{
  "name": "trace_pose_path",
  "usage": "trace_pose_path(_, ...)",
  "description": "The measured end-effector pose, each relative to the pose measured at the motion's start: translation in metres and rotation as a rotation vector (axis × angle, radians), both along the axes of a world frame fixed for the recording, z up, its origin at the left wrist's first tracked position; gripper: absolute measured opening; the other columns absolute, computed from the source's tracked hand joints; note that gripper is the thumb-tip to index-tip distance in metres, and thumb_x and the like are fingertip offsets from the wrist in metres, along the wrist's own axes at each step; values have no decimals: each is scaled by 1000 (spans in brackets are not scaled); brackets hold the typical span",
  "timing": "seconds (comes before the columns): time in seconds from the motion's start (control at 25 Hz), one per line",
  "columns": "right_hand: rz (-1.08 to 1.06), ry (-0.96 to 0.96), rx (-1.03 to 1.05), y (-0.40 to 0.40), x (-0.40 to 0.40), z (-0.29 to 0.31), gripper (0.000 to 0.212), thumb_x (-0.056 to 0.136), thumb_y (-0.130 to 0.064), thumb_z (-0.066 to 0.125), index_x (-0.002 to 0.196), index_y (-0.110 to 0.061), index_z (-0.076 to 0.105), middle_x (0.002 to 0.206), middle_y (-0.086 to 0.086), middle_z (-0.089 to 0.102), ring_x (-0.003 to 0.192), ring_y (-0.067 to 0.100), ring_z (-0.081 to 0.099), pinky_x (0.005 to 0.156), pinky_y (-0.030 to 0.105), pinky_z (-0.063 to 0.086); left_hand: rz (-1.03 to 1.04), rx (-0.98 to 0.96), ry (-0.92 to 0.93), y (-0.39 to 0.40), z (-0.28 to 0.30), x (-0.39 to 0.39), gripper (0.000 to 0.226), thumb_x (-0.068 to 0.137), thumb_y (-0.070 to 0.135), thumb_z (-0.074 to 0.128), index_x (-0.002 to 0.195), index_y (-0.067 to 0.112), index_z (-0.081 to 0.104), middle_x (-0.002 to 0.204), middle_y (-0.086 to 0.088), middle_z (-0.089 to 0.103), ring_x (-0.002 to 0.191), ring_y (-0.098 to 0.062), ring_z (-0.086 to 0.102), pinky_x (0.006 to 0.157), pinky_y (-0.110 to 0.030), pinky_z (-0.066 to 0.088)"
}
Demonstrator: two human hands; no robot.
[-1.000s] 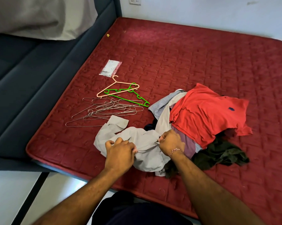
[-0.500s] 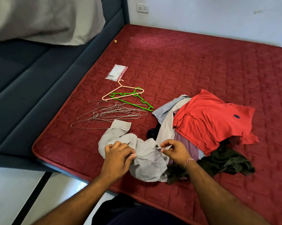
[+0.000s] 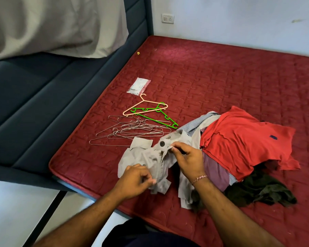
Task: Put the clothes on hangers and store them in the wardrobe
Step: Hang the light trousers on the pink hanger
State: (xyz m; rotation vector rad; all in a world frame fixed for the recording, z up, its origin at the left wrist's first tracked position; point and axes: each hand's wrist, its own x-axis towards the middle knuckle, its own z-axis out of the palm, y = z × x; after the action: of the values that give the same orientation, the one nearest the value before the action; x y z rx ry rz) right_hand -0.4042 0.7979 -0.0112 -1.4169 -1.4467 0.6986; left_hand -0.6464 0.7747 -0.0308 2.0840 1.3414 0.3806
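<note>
A crumpled grey garment [image 3: 146,157] with a dark button at its waistband lies near the front edge of the red mattress [image 3: 221,77]. My left hand [image 3: 135,180] grips its lower fabric. My right hand [image 3: 187,160] pinches the waistband edge beside the button. To the right sits a heap of clothes: a red polo shirt [image 3: 242,139] on top, a purple piece and a dark green garment [image 3: 264,191] under it. Behind the grey garment lie several wire hangers [image 3: 130,131], a green plastic hanger [image 3: 155,116] and a pink plastic hanger [image 3: 144,106].
A small plastic packet [image 3: 138,86] lies behind the hangers. A dark blue padded bed frame [image 3: 43,104] with a grey pillow [image 3: 52,25] runs along the left. White wall with a socket [image 3: 167,18] stands behind. White floor shows at the lower left.
The grey garment has been opened out, so its waistband and button now show. My right hand moved up to the waistband; my left hand slid down and nearer to me.
</note>
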Motion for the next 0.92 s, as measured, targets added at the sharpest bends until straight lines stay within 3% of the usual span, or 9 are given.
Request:
trace_pose_path(0.08, 104, 91, -7, 8, -11, 20, 12, 89, -6, 77, 95, -17, 79, 93, -23, 75, 87, -2, 71, 82, 17, 54, 161, 102, -196, 21, 22, 8, 15, 88, 45, 69, 97, 34, 69, 99, 19, 65, 100, -3, 57, 89, -40, 49)
trace_pose_path(0.12, 140, 154, -27, 11, -17, 28, 10, 89, -6, 78, 95, -13, 79, 93, -17, 77, 86, 1, 72, 81, 19, 55, 240, 192, -235, 32, 34, 12, 26, 88, 41, 69, 112, 33, 67, 113, 18, 63, 109, -7, 56, 94, -36, 47)
trace_pose_path(0.24, 155, 335, -111, 22, -34, 44, 10, 84, -9, 82, 93, -8, 79, 90, -1, 79, 82, 10, 72, 77, 24, 56, 253, 304, -155, 64, 55, 12, 57, 86, 42, 71, 140, 33, 53, 142, 15, 51, 134, -11, 43, 106, -35, 33)
trace_pose_path(0.36, 76, 330, -168, 38, -54, 47, 14, 84, 3, 79, 89, -9, 76, 86, 1, 77, 76, 10, 69, 74, 24, 56, 233, 147, -136, 90, 44, -8, 41, 83, 60, 66, 116, 35, 67, 112, 18, 64, 111, -7, 56, 98, -46, 44)
trace_pose_path(0.48, -17, 319, -213, 49, -76, 43, 17, 85, 7, 76, 86, -8, 68, 80, 4, 71, 71, 14, 63, 69, 25, 54, 262, -104, -391, 104, 27, -38, 26, 79, 54, 77, 82, 29, 71, 76, 8, 69, 73, -5, 60, 71, -43, 55)
trace_pose_path(0.56, -116, 444, -265, 55, -92, 42, 24, 85, 11, 74, 85, -9, 60, 76, 2, 67, 69, 16, 60, 68, 28, 52, 277, -234, -595, 104, 25, -50, 6, 83, 31, 81, 84, 30, 75, 79, 9, 72, 73, -3, 62, 70, -33, 54)
trace_pose_path(0.68, -211, 663, -325, 66, -128, 45, 32, 86, 16, 69, 82, -13, 54, 79, 12, 63, 68, 20, 57, 72, 34, 48, 321, -281, -722, 111, 26, -67, 10, 91, 10, 76, 89, 19, 76, 82, 8, 72, 75, -1, 62, 74, -19, 49)
trace_pose_path(0.84, -201, 702, -351, 82, -165, 55, 33, 86, 14, 69, 82, -15, 54, 85, 20, 62, 75, 22, 59, 71, 32, 51, 284, -316, -773, 131, 41, -84, 7, 94, 8, 73, 89, 4, 76, 80, -2, 71, 71, -5, 60, 71, -21, 50)
trace_pose_path(0.92, -204, 707, -354, 89, -178, 57, 32, 87, 13, 70, 81, -15, 55, 86, 22, 61, 74, 22, 58, 70, 33, 51, 259, -340, -755, 139, 46, -95, 6, 90, 13, 78, 91, 7, 77, 81, 1, 73, 72, -3, 62, 72, -22, 51)
